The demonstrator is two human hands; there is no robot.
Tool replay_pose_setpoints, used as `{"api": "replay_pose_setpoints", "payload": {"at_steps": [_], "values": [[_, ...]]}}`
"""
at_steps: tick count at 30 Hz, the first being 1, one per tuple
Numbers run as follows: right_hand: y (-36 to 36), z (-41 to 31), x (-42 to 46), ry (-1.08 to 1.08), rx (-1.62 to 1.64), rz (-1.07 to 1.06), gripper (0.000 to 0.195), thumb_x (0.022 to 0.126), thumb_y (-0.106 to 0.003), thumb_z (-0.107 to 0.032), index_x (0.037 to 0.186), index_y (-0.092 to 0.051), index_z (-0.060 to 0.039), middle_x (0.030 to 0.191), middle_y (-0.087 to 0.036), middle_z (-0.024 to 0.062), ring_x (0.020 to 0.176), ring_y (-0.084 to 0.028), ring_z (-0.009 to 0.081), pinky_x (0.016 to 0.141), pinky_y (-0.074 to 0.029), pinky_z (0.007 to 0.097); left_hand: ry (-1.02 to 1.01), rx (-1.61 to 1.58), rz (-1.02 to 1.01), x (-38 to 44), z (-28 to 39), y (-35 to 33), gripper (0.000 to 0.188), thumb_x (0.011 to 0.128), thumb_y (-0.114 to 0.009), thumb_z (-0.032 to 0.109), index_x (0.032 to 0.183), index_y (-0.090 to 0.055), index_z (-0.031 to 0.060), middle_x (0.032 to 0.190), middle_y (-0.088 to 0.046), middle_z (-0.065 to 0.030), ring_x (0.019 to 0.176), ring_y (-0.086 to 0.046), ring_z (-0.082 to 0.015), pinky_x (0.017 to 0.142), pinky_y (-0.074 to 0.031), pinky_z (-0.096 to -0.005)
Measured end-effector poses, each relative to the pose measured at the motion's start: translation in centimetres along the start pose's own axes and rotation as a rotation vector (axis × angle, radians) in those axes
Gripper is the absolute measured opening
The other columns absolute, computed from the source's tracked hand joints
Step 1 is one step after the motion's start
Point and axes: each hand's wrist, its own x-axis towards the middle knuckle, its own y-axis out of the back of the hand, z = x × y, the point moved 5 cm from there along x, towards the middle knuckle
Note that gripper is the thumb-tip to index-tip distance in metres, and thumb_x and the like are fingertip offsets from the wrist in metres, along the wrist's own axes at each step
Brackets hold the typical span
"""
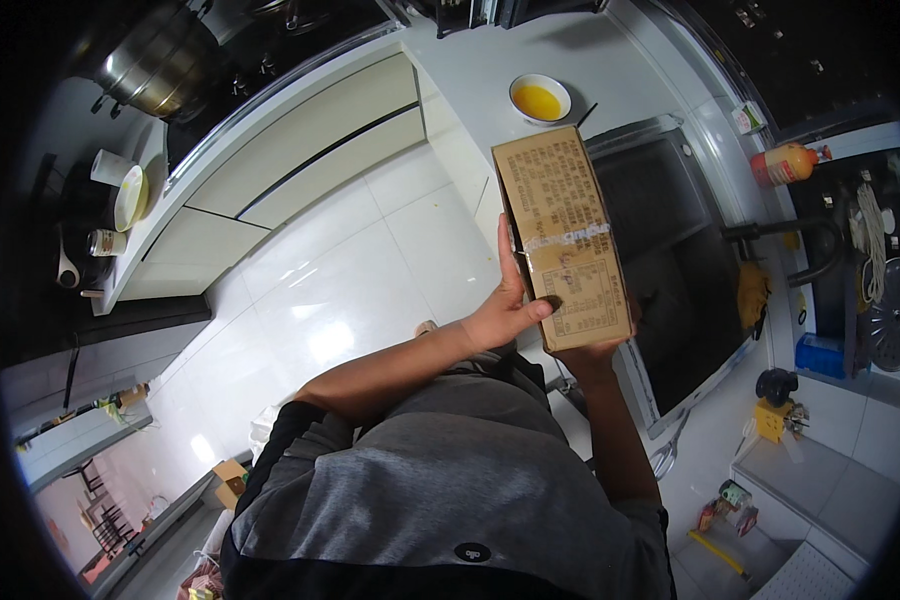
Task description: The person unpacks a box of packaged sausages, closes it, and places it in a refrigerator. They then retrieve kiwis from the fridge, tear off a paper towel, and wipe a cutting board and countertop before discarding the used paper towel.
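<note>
A brown cardboard box [562, 240], printed with writing and crossed by a strip of clear tape, is held up in front of me near the sink's edge. My left hand [516, 304] grips its left side, the thumb on the printed face and the fingers along the side. Under the box's lower right end is my right hand [596, 356], mostly hidden by it. Just beyond the box's far end, a white bowl [562, 84] of yellow liquid, which looks like beaten egg, stands on the white countertop [472, 56]. A thin dark stick shows beside the bowl.
The dark sink [675, 195] with a black faucet [780, 229] lies right of the box. An orange bottle [784, 164] and a yellow cloth [753, 292] are behind it. A metal steamer pot [154, 60] stands on the stove at upper left; a yellowish bowl [132, 198] sits on the left counter.
</note>
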Motion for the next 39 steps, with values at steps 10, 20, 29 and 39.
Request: {"api": "replay_pose_setpoints", "payload": {"at_steps": [10,20,29,39], "values": [[0.1,-0.5,0.7,0.052,-0.121,-0.132,0.104,0.060,-0.087,-0.047,0.136,-0.031,-0.0023,0.128,-0.044,0.0163,0.118,-0.047,0.0307,0.100,-0.041,0.0426,-0.029,0.074,0.002,0.2,0.6,0.0,0.116,0.092,-0.062,0.035,0.136,0.044,0.0161,0.158,0.015,-0.0160,0.146,-0.001,-0.0278,0.116,-0.012,-0.0410],[0.0,-0.3,0.5,0.000,-0.110,-0.119,0.102,0.061,-0.086,-0.049,0.136,-0.034,-0.0036,0.131,-0.043,0.0151,0.120,-0.044,0.0305,0.103,-0.038,0.0423,-0.032,0.098,-0.004,0.3,1.1,-0.2,0.114,0.093,-0.061,0.029,0.137,0.043,0.0180,0.158,0.015,-0.0144,0.146,-0.002,-0.0274,0.116,-0.013,-0.0426],[0.1,-0.3,0.6,-0.020,-0.124,-0.172,0.101,0.059,-0.088,-0.046,0.136,-0.036,-0.0040,0.129,-0.044,0.0141,0.118,-0.047,0.0283,0.101,-0.041,0.0415,-0.027,0.106,-0.002,0.2,1.1,-0.1,0.113,0.094,-0.060,0.032,0.136,0.044,0.0186,0.158,0.014,-0.0150,0.146,-0.003,-0.0284,0.116,-0.015,-0.0430],[0.0,-0.2,0.5,-0.054,0.018,-0.082,0.096,0.060,-0.088,-0.042,0.133,-0.039,-0.0037,0.127,-0.045,0.0146,0.117,-0.049,0.0285,0.099,-0.043,0.0407,-0.019,0.143,0.007,0.2,1.2,-0.2,0.114,0.093,-0.060,0.033,0.136,0.044,0.0184,0.159,0.012,-0.0157,0.146,-0.005,-0.0295,0.115,-0.016,-0.0425]]}}
